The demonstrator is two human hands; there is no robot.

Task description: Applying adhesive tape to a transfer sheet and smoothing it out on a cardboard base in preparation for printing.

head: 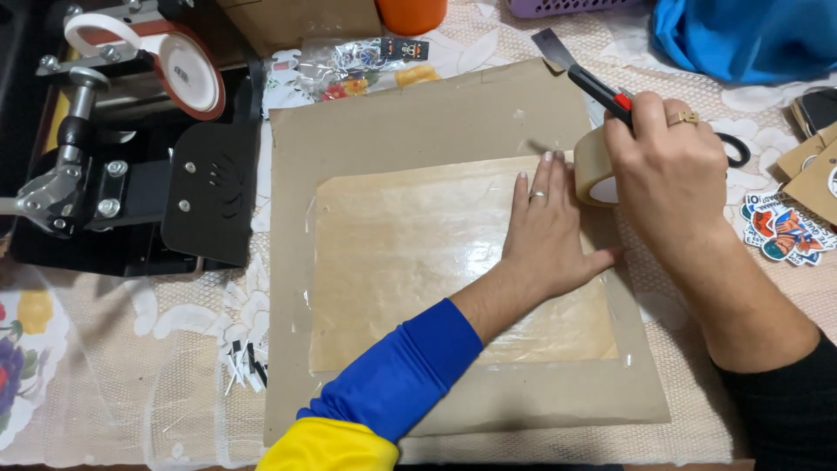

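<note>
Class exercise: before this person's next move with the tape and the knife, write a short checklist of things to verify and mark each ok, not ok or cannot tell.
1. Left hand flat on the glossy sheet, pinning it: ok.
2. Right hand grips the tape roll: ok.
3. Utility knife blade points away from both hands: ok.
4. Left fingertips clear of the roll: not ok, they sit right beside it.
5. Sheet lies inside the cardboard edges: ok.
6. Tape end stuck down: cannot tell.
</note>
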